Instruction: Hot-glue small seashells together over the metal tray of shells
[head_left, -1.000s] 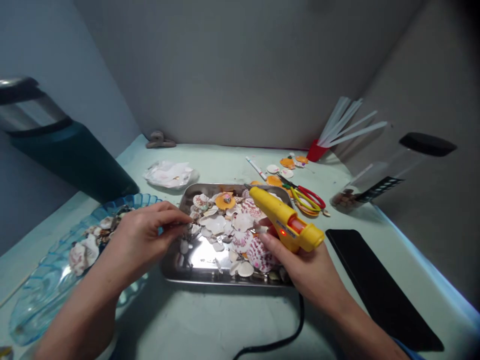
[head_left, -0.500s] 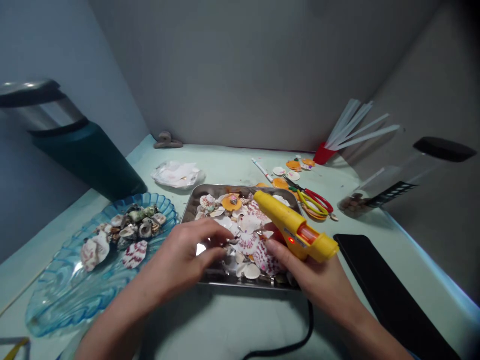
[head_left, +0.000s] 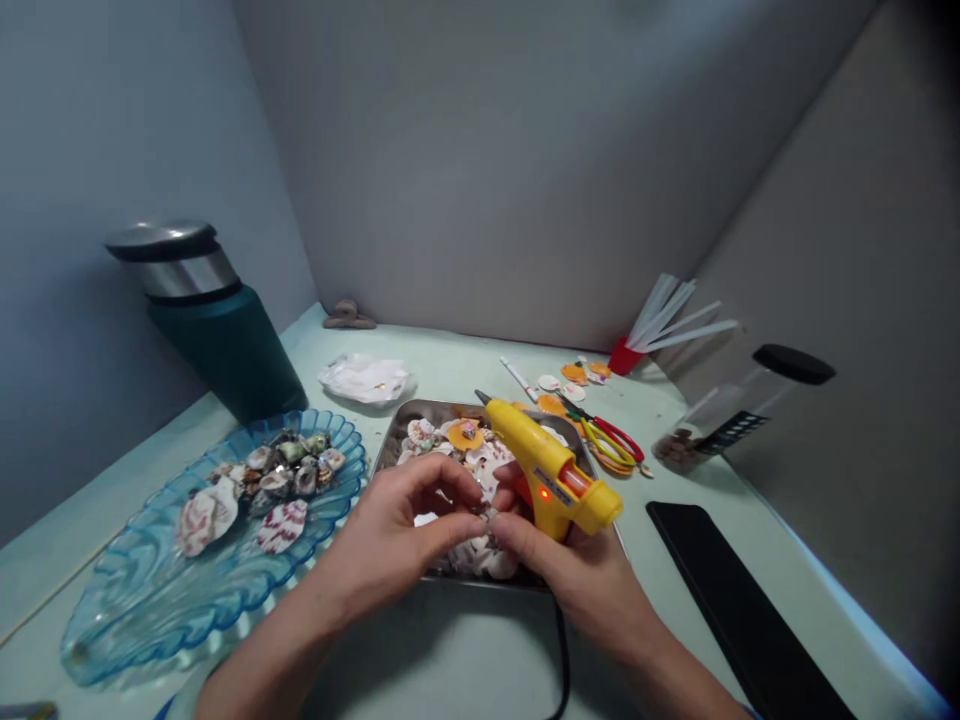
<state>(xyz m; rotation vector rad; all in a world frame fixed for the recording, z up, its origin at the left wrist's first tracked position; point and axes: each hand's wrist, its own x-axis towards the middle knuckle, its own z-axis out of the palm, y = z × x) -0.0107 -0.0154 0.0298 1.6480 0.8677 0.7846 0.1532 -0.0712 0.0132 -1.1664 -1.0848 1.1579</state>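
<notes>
At your left: blue glass dish [head_left: 135, 610], shells heaped at its far end. Just beside it, centre: steel tray [head_left: 384, 445] of shells. Over the tray: yellow glue gun [head_left: 544, 470], red light on, your right hand [head_left: 577, 570] wrapped round its grip. Your left hand [head_left: 397, 525] is pinched, thumb and forefinger closed on a small piece [head_left: 487, 515], probably shell but too small to tell. It sits above the tray's near edge, against your right fingertips.

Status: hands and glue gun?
Left hand pinching small piece over shell tray. Right hand gripping glue gun, red light on. Nothing blocking.
</notes>
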